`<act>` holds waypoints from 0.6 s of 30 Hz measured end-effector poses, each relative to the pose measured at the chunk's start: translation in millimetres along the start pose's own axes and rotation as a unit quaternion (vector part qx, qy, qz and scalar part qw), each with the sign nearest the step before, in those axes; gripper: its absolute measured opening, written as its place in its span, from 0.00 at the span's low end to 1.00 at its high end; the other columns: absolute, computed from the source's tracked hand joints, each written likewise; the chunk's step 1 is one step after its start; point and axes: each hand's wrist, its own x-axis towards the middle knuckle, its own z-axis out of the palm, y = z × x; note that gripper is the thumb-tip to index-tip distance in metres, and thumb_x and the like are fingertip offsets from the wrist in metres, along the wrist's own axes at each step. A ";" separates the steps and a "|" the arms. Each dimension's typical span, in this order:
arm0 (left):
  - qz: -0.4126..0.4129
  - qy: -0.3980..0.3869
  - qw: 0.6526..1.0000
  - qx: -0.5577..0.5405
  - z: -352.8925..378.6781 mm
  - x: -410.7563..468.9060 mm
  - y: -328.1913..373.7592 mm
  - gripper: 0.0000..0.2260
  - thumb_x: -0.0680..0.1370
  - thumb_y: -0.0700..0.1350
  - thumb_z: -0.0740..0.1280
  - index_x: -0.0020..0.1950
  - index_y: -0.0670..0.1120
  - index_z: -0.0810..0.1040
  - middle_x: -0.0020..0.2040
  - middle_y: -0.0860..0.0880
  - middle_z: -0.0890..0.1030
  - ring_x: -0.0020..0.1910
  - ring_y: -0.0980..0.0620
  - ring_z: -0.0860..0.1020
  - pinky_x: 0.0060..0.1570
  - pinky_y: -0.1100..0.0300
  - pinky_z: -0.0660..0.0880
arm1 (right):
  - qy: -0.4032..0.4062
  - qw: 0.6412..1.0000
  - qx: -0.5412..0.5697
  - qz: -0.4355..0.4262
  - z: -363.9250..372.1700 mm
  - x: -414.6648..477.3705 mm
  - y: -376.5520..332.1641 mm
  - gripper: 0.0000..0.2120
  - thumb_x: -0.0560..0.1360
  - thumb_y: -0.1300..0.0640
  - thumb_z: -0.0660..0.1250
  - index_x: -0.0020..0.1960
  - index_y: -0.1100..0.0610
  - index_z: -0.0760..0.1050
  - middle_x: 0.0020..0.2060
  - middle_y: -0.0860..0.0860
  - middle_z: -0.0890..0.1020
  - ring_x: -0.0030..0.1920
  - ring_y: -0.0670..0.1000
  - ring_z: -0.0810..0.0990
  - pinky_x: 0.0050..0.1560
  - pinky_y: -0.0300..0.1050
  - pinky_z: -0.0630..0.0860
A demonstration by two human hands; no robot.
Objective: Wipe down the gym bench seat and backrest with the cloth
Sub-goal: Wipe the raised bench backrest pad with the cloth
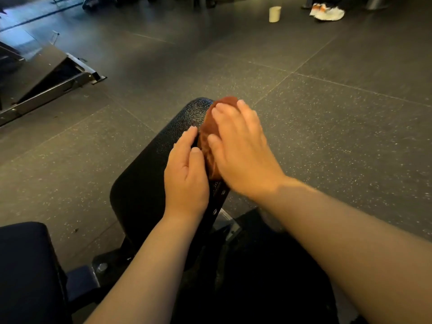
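Cloth (206,134) (brown) sits on backrest (142,181) edge under flat right hand (243,155); relaxed left hand (184,181) perhaps touches it.

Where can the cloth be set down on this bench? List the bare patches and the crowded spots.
Free: the left strip of the black textured bench pad, between its left edge and the left hand; the second dark pad at lower left. Crowded: the pad's right edge, where the right hand presses the brown cloth, left hand close beside.
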 end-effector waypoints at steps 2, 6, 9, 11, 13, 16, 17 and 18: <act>0.010 0.000 0.999 0.050 2.7 -0.3 0.9 0.20 0.82 0.39 0.59 0.73 0.46 0.72 0.73 0.51 0.72 0.73 0.61 0.65 0.77 0.50 0.59 | 0.000 0.998 0.052 0.046 -5.5 13.5 1.6 0.22 0.84 0.52 0.55 0.77 0.57 0.62 0.77 0.51 0.62 0.79 0.58 0.51 0.78 0.60 0.53; 0.005 0.016 1.000 0.015 1.7 -2.0 -2.1 0.19 0.82 0.39 0.58 0.73 0.47 0.74 0.71 0.53 0.73 0.71 0.61 0.68 0.73 0.58 0.63 | 0.036 0.996 0.060 0.049 10.2 -10.3 -13.9 0.21 0.82 0.52 0.56 0.73 0.58 0.66 0.76 0.50 0.63 0.80 0.57 0.47 0.77 0.64 0.54; 0.007 0.003 1.000 -0.009 -0.3 -0.5 -5.8 0.20 0.80 0.43 0.57 0.70 0.49 0.76 0.69 0.57 0.73 0.71 0.62 0.69 0.74 0.57 0.63 | 0.071 0.996 0.051 -0.008 32.4 -40.6 -22.5 0.21 0.81 0.53 0.54 0.70 0.60 0.69 0.73 0.55 0.67 0.80 0.60 0.50 0.78 0.66 0.51; 0.020 -0.025 0.999 -0.011 0.6 -0.9 -5.2 0.19 0.80 0.44 0.57 0.69 0.53 0.76 0.69 0.60 0.72 0.74 0.62 0.66 0.77 0.51 0.60 | 0.096 0.991 0.081 -0.045 36.9 -45.8 -14.6 0.16 0.81 0.56 0.57 0.66 0.62 0.71 0.70 0.58 0.69 0.79 0.62 0.56 0.77 0.67 0.53; 0.036 -0.039 0.999 0.004 0.8 -0.5 -6.5 0.18 0.81 0.45 0.56 0.69 0.54 0.75 0.71 0.59 0.71 0.76 0.62 0.63 0.78 0.49 0.56 | 0.123 0.984 0.114 -0.057 31.7 -40.7 -5.0 0.10 0.80 0.60 0.60 0.60 0.61 0.71 0.68 0.59 0.70 0.75 0.62 0.62 0.75 0.63 0.59; 0.054 -0.061 0.996 0.027 1.6 2.0 -8.9 0.20 0.81 0.47 0.55 0.72 0.50 0.74 0.74 0.57 0.69 0.77 0.61 0.60 0.80 0.54 0.49 | 0.144 0.970 0.195 0.025 16.6 -19.7 4.7 0.08 0.80 0.63 0.57 0.59 0.60 0.69 0.69 0.56 0.67 0.71 0.52 0.66 0.73 0.47 0.63; 0.060 -0.071 0.995 0.033 1.7 2.5 -8.6 0.20 0.81 0.46 0.55 0.72 0.49 0.74 0.74 0.57 0.68 0.78 0.61 0.59 0.80 0.55 0.47 | 0.158 0.958 0.230 0.066 12.7 -13.5 6.1 0.10 0.81 0.63 0.55 0.61 0.60 0.68 0.69 0.56 0.67 0.68 0.49 0.67 0.72 0.46 0.64; 0.066 -0.081 0.994 0.041 2.1 2.7 -7.7 0.21 0.81 0.46 0.55 0.73 0.48 0.73 0.75 0.57 0.67 0.78 0.61 0.59 0.80 0.57 0.46 | 0.166 0.945 0.261 0.104 11.3 -10.1 5.9 0.11 0.82 0.62 0.54 0.64 0.60 0.66 0.69 0.56 0.67 0.67 0.49 0.68 0.71 0.48 0.66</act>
